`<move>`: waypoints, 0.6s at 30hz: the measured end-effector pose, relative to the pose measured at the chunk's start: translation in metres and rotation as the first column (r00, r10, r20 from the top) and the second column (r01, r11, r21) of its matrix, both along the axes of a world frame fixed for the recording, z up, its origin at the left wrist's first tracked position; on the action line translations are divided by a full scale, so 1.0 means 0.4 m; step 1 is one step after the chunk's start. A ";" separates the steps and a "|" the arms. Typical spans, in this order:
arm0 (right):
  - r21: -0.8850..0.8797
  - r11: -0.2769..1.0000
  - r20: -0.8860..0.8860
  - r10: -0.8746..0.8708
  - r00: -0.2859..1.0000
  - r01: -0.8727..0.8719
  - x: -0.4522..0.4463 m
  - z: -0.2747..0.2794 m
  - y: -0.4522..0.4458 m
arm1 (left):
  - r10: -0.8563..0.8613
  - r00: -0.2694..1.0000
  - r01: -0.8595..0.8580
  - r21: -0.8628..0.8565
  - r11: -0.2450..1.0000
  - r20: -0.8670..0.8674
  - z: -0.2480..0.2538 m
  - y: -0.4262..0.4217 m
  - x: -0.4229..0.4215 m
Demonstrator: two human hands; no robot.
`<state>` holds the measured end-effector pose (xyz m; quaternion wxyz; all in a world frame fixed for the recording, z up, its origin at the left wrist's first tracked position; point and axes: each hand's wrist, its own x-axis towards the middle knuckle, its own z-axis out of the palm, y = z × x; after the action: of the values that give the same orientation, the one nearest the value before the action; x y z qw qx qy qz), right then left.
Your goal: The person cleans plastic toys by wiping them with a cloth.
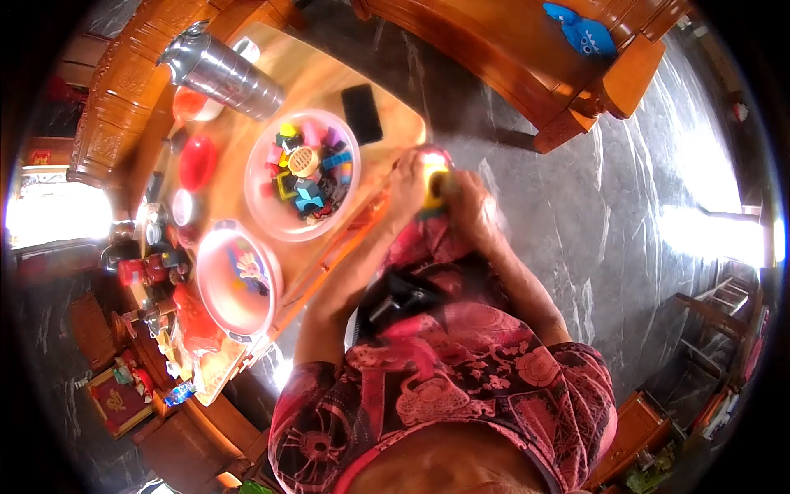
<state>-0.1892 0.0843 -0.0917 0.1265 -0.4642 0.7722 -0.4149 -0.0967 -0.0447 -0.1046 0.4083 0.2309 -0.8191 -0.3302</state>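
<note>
Both hands meet over my lap, just off the table's right edge, around a small toy-like object (434, 183) with a bright yellow middle, a red top and some green low down. My left hand (406, 179) has its fingers closed on the left side of it. From the right, my right hand (469, 202) grips the same object, with a dark round spot showing by its fingertips. Glare and blur hide its exact kind. Nearest to my left hand is a pinkish bowl (252, 202) full of colourful toy blocks (309, 191).
A second pink basin (202, 284) holds a few small pieces. On the wooden table (387, 119) are a black phone (362, 114), a steel flask (226, 76) and a red round lid (197, 163). A wooden bench (485, 62) with a blue toy (586, 34) stands beyond.
</note>
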 end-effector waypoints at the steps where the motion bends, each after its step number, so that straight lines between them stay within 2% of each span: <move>1: 0.038 0.999 -0.029 0.024 0.999 -0.023 -0.009 -0.014 -0.011 | 0.018 1.000 -0.018 0.001 1.000 0.007 0.000 0.000 -0.003; 2: 0.038 0.999 -0.029 0.024 0.999 -0.023 -0.017 -0.028 -0.024 | 0.035 0.999 -0.035 0.003 0.999 0.013 -0.001 0.001 -0.005; 4: 0.018 0.999 -0.160 0.042 0.986 -0.040 -0.026 -0.045 -0.046 | 0.014 0.997 -0.039 0.316 0.948 0.082 0.001 -0.005 -0.013; 8: 0.032 0.999 -0.066 -0.019 0.998 0.021 -0.013 0.054 -0.072 | 0.013 0.997 -0.037 0.336 0.941 0.072 0.002 -0.007 -0.018; 10: 0.050 0.998 -0.121 -0.031 0.992 0.037 -0.014 0.050 -0.079 | 0.145 0.989 -0.143 -0.055 0.988 0.035 -0.036 -0.010 -0.028; 11: 0.052 0.998 -0.120 -0.025 0.992 0.032 -0.011 0.055 -0.078 | 0.150 0.988 -0.148 -0.053 0.988 0.036 0.005 -0.005 -0.024; 13: 0.029 0.998 -0.082 -0.049 0.995 0.052 -0.011 0.066 -0.073 | -0.013 0.988 -0.040 0.342 0.939 0.152 0.077 0.005 -0.016; 14: 0.035 0.998 -0.081 -0.045 0.996 0.048 -0.011 0.056 -0.063 | -0.010 0.988 -0.044 0.347 0.937 0.153 0.073 0.010 -0.011; 16: 0.100 0.995 -0.075 0.011 0.997 -0.003 -0.019 0.031 -0.045 | -0.069 0.989 0.041 0.200 0.979 0.132 0.065 0.009 -0.013; 17: 0.102 0.995 -0.079 0.011 0.997 -0.003 -0.019 0.046 -0.038 | -0.069 0.989 0.042 0.202 0.978 0.128 0.039 0.005 -0.018; 18: 0.173 0.985 -0.074 0.022 0.997 -0.009 -0.018 0.066 -0.026 | -0.001 0.992 0.005 -0.031 0.999 0.127 0.003 0.000 -0.023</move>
<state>-0.1964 0.0740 -0.0652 0.1401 -0.4730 0.8058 -0.3276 -0.1057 -0.0447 -0.1033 0.3584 0.2436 -0.8489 -0.3025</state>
